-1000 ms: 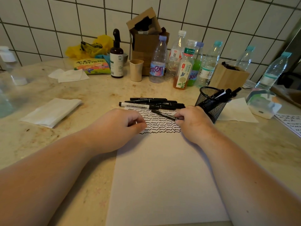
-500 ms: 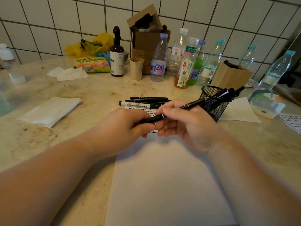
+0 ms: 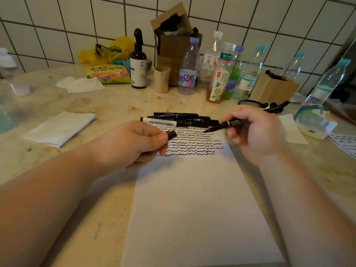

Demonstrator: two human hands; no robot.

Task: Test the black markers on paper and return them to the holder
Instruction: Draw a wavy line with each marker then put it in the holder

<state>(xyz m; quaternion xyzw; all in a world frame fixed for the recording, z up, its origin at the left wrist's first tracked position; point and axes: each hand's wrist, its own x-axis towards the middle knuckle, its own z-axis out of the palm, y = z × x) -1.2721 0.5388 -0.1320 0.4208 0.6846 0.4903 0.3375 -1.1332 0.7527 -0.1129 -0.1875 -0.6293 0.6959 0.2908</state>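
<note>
Head cam: right hand (image 3: 256, 135) grips an uncapped black marker (image 3: 224, 126), tip just above the squiggle rows on the paper (image 3: 192, 199). Left hand (image 3: 131, 145) pinches its cap (image 3: 171, 134). The other markers (image 3: 179, 120) are piled at the paper's top edge. The mesh holder (image 3: 250, 102) is half hidden behind the right hand. Bottles (image 3: 187, 68), cardboard box (image 3: 173, 45) and a folded tissue (image 3: 57, 130) clutter the worktop (image 3: 96, 199).

Dim, warm, even lighting. Soft shadows lie under both forearms. Frame edges bow from wide-angle distortion; forearms slightly blurred.
</note>
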